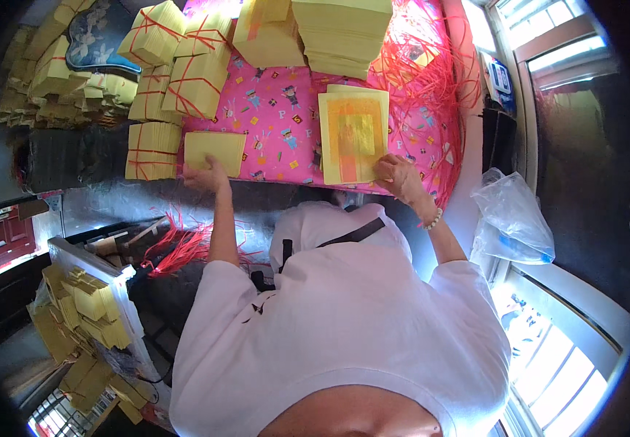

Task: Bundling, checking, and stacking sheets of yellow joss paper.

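Note:
On the pink patterned table cover [271, 109] lies a small stack of plain yellow paper [220, 147], near the left front edge. My left hand [208, 175] rests at its lower left corner, fingers apart, one on top of the paper. To the right is a stack of yellow joss paper [340, 138], its top sheet printed orange with a gold foil square. My right hand [401, 179], with a beaded bracelet on the wrist, has its fingers bent together at the lower right corner of that paper. The fingertips partly hide what they pinch.
Yellow paper bundles tied with red strips [198, 84] stand at the left, tall loose stacks [340, 36] at the back. Red plastic strips [431, 73] tangle along the right side. A clear plastic bag [513, 215] hangs at right. More yellow paper [92, 306] lies lower left.

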Demonstrator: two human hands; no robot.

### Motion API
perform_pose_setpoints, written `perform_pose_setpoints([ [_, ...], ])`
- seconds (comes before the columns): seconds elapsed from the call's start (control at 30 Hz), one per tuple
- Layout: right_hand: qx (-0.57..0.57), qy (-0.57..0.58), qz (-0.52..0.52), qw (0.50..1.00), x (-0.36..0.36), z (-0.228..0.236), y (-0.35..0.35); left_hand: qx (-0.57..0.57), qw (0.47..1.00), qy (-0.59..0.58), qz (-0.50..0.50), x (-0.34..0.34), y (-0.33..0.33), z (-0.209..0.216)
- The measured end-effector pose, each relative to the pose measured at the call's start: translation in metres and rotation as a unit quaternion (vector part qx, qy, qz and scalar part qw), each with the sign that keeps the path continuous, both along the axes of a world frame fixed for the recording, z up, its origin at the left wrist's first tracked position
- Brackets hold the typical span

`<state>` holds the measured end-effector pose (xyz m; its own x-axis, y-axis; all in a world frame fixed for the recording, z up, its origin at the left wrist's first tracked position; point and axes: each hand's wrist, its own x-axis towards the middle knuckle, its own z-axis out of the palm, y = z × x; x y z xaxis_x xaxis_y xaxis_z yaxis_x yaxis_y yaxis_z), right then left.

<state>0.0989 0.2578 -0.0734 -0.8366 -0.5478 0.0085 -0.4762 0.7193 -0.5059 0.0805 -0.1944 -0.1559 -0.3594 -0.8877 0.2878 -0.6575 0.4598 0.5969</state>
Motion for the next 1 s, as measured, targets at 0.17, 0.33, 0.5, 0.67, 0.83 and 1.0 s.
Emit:
perform_pose_setpoints([
  [0.17, -0.065, -0.017, -0.010, 0.998, -0.004, -0.008, 0.007, 0.255, 0.849, 0.108, -0.450, 0.001, 0.085, 0.029],
  [0.33, -0.054, -0.014, -0.012, 0.998, -0.009, -0.006, 0.007, 0.124, 0.675, 0.005, -0.727, 0.016, 0.169, 0.062],
  [0.5, -0.103, -0.033, 0.003, 0.994, -0.012, -0.011, 0.007, 0.073, 0.662, -0.088, -0.741, 0.024, 0.196, 0.048],
  [0.67, -0.108, -0.058, -0.016, 0.992, -0.014, -0.014, 0.009, 0.097, 0.670, -0.064, -0.733, 0.022, 0.197, 0.045],
  [0.83, -0.100, -0.093, -0.031, 0.990, -0.016, -0.014, 0.009, 0.104, 0.667, -0.059, -0.735, 0.023, 0.196, 0.046],
  [1.0, -0.052, -0.093, -0.034, 0.994, -0.018, -0.014, 0.009, 0.108, 0.668, -0.072, -0.733, 0.023, 0.196, 0.043],
])
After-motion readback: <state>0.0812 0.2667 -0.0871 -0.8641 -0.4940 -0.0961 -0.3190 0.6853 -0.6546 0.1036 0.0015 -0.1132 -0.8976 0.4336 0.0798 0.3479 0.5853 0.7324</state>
